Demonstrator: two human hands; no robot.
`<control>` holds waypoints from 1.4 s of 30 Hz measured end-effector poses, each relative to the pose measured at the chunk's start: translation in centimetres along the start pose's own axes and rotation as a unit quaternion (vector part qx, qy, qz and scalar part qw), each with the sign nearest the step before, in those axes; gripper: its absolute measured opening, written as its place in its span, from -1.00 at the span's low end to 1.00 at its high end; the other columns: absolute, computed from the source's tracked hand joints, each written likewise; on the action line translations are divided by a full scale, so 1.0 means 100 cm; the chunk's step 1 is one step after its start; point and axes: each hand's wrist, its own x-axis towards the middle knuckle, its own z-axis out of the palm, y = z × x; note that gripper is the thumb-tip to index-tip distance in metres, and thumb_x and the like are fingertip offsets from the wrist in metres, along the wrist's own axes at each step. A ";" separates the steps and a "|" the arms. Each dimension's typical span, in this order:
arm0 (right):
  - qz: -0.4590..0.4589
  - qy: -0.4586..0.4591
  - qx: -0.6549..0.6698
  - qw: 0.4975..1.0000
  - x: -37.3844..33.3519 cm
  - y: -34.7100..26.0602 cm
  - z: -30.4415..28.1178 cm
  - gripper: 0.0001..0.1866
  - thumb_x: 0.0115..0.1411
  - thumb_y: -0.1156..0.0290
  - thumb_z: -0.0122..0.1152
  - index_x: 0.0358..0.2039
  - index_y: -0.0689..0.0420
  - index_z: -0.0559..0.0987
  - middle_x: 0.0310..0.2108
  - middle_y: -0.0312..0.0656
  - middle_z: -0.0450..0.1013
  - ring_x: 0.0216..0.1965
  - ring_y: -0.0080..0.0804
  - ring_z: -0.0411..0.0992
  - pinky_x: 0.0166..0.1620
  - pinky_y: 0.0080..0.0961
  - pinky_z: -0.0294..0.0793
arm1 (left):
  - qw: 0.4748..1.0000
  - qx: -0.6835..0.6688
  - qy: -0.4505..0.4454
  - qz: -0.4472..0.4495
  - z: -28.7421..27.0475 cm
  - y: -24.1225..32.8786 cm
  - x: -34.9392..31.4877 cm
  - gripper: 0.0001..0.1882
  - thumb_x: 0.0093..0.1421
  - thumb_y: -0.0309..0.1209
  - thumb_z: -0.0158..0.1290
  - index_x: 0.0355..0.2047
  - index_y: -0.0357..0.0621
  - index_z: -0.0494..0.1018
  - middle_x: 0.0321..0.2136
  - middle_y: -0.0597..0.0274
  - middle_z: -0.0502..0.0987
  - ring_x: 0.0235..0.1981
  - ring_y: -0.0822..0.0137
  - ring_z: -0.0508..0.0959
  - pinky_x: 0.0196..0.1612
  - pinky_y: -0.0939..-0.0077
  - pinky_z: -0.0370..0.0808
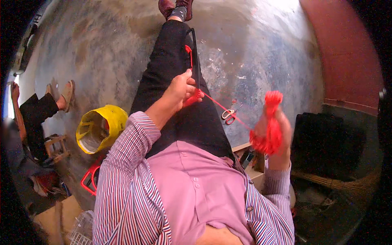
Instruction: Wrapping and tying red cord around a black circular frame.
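My left hand [180,90] is closed on a thin black frame [196,53] above my lap, its bar running up along my trouser leg. Red cord is wound on the frame near my fingers, and another red piece shows higher up beside the bar. In my right hand [285,136], a thick looped bundle of red cord [267,134] is gripped out to the right. One taut red strand [220,105] stretches between the two hands. Beneath that strand, a pair of scissors [228,116] with white and red handles lies on the floor.
A yellow container [102,128] stands by my left forearm, near a red frame [87,181]. Farther left, another person's sandalled foot [66,96] and a small wooden stool [57,148] appear. To the right are a dark boxy thing [326,143] and a straw broom [335,182].
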 end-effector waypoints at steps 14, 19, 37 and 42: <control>-0.032 0.130 -0.101 0.986 0.030 0.081 -0.044 -0.61 0.25 0.13 0.07 -0.14 0.22 0.48 -0.32 -0.24 0.47 -0.33 -0.46 0.45 -0.27 -0.48 0.47 | 0.672 0.466 -0.027 0.574 0.034 -0.028 -0.065 -0.57 -0.02 -0.31 0.26 -0.17 -0.26 0.46 -0.20 0.11 0.51 -0.11 0.12 0.44 0.01 0.28 0.35; 0.018 0.001 -0.099 0.995 0.056 0.111 -0.025 -0.39 0.26 -0.08 -0.01 -0.01 0.27 0.43 -0.30 -0.27 0.47 -0.34 -0.55 0.44 -0.26 -0.53 0.46 | 0.896 0.215 -0.167 0.352 0.032 -0.028 -0.072 -0.66 0.15 -0.43 0.13 -0.05 -0.20 0.44 -0.12 0.24 0.52 -0.05 0.33 0.48 0.08 0.41 0.36; -0.019 -0.080 -0.653 0.753 0.142 0.102 -0.019 -0.59 -0.03 0.52 0.31 -0.10 0.20 0.53 -0.28 -0.15 0.54 -0.27 -0.38 0.48 -0.17 -0.43 0.45 | 0.644 0.624 0.026 0.441 -0.019 -0.004 0.006 -0.75 -0.09 -0.54 0.15 -0.34 -0.22 0.46 -0.36 0.02 0.44 -0.29 0.03 0.50 -0.14 0.21 0.45; -0.152 0.096 -0.550 0.815 0.128 0.090 -0.048 -0.75 -0.07 0.43 0.30 -0.33 0.19 0.56 -0.26 -0.10 0.50 -0.27 -0.26 0.49 -0.15 -0.36 0.47 | 0.692 0.492 0.155 0.505 -0.022 -0.014 0.006 -0.57 -0.06 -0.56 0.06 -0.10 -0.27 0.37 -0.19 0.03 0.43 -0.11 0.10 0.47 0.01 0.35 0.39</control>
